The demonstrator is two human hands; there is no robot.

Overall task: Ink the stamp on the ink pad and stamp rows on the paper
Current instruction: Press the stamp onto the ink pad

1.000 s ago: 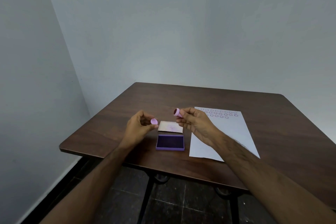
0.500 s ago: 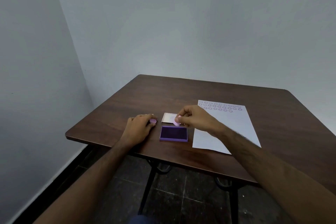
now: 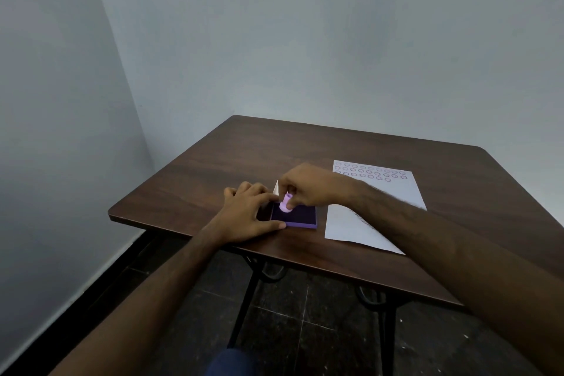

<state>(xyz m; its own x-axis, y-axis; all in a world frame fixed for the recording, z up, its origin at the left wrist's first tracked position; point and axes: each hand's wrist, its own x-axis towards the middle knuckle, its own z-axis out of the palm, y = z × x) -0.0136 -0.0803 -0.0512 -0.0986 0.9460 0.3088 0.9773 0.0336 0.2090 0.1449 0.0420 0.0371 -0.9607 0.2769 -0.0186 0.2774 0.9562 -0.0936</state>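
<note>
A dark brown wood-grain table (image 3: pixel 351 143) with rounded corners and a smooth, faintly glossy top stands on black metal legs over a dark tiled floor, set into a corner of plain pale walls; near its front left corner the left hand (image 3: pixel 244 217) lies palm down with fingers spread flat, gripping nothing, its thumb tip pressed against the front left corner of the purple rectangular ink pad (image 3: pixel 297 217) and its fingertips along the pad's left side; the pad is a shallow plastic tray with a lighter purple rim and a matte, near-black inked surface, its long axis running left to right, roughly parallel to the table's front edge; on the left part of that inked surface stands the small pale pink plastic stamp (image 3: pixel 287 204), a short rounded knob flaring to a wider round base, its long axis close to upright with a slight tilt and its base down on the ink; the right hand (image 3: pixel 308 189) is closed on the stamp from above, thumb and fingertips pinching its top; behind the pad, a sliver of a pale flat lid (image 3: pixel 276 188) shows between the two hands, most of it hidden; to the right, just beside the pad, lies a white sheet of paper (image 3: pixel 390 201), long axis running from the front edge toward the back, with rows of small purple ring stamps (image 3: pixel 370 172) across its far end.
</note>
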